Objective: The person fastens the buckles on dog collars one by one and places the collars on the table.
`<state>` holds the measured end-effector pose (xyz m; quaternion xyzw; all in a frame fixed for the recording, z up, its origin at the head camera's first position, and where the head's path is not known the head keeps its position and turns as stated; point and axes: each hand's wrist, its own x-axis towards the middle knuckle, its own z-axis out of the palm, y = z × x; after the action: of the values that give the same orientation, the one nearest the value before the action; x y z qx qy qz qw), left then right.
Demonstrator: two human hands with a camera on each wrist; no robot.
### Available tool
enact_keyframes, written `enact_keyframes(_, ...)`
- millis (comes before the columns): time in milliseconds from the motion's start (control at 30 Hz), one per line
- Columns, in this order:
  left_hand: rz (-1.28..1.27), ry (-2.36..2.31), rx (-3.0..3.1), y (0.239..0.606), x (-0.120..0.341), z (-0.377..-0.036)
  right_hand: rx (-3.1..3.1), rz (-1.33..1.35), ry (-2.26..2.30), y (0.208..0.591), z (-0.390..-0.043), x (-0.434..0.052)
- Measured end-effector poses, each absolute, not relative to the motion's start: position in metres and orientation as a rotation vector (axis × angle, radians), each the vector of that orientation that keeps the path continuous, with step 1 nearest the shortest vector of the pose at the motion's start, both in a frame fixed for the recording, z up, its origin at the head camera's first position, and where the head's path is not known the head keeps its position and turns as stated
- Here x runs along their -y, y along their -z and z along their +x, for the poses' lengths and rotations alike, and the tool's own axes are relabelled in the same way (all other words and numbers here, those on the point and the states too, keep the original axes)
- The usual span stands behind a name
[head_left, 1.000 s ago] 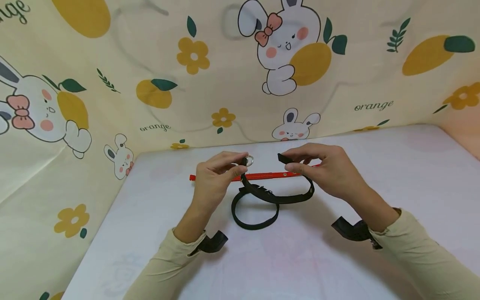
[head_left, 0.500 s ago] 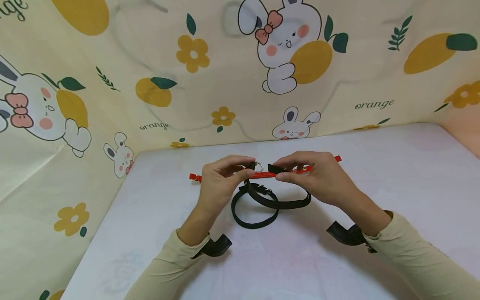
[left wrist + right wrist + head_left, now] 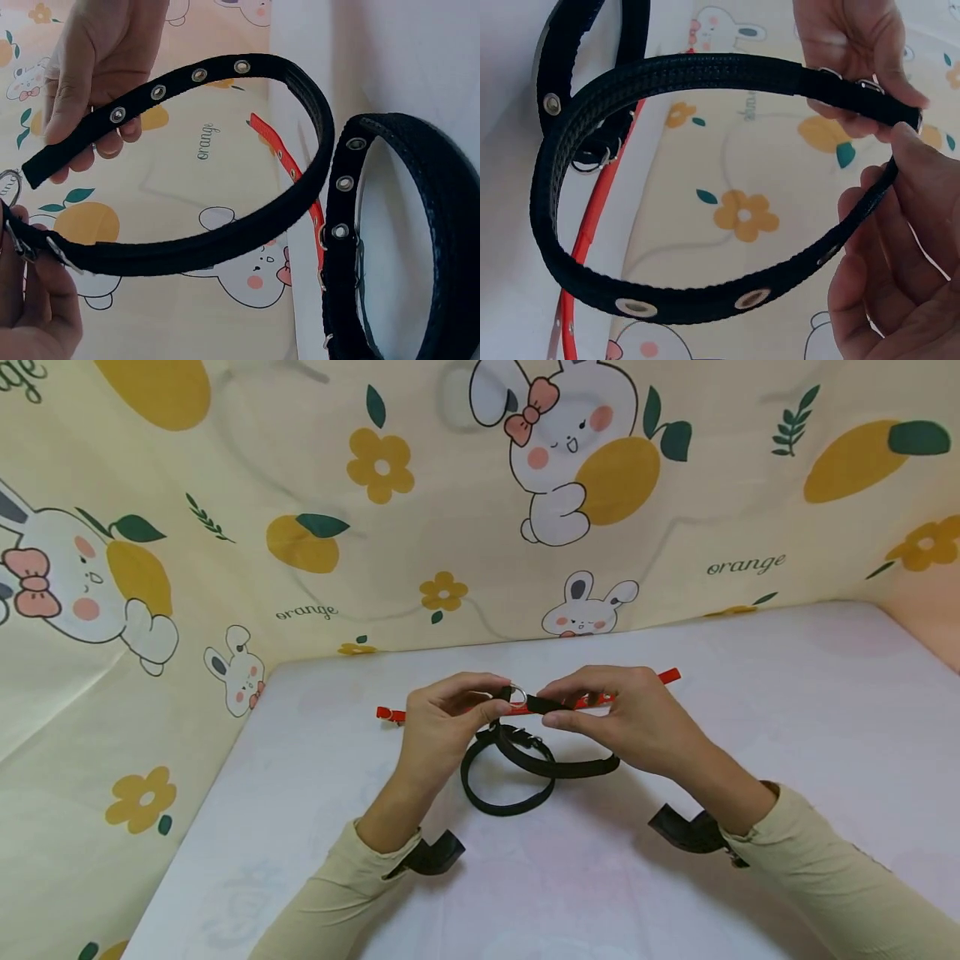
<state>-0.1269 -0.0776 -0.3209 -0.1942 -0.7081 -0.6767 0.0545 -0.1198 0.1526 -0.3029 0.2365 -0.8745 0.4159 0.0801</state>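
Observation:
A black collar (image 3: 577, 767) with metal eyelets is held up in a curve between both hands. My left hand (image 3: 497, 700) pinches its buckle end beside a metal D-ring (image 3: 517, 693). My right hand (image 3: 553, 712) pinches the free strap tip (image 3: 52, 161), which lies right next to the ring. In the left wrist view the held collar (image 3: 300, 195) arcs from my left hand (image 3: 30, 300) to my right hand (image 3: 97, 67). The right wrist view shows the same collar (image 3: 667, 71) and my right hand (image 3: 900, 247). A second black collar (image 3: 495, 802) lies looped on the white table (image 3: 787, 710).
A red collar (image 3: 386, 713) lies flat on the table just behind my hands, running left to right. Cloth printed with rabbits and oranges (image 3: 225, 568) walls in the table at the back and left. Black camera mounts (image 3: 435, 856) sit at both wrists.
My right hand has carried the strap tip left, from well apart to right beside the ring in my left hand. The collar's curve has tightened. The other collars have not moved.

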Motion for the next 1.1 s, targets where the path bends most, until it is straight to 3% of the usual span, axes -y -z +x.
enact_keyframes(1100,-0.704,1.999,2.231,0.3231,0.0728,-0.1272,2.579,0.7,-1.268,0.3066,-0.1183,-0.1484)
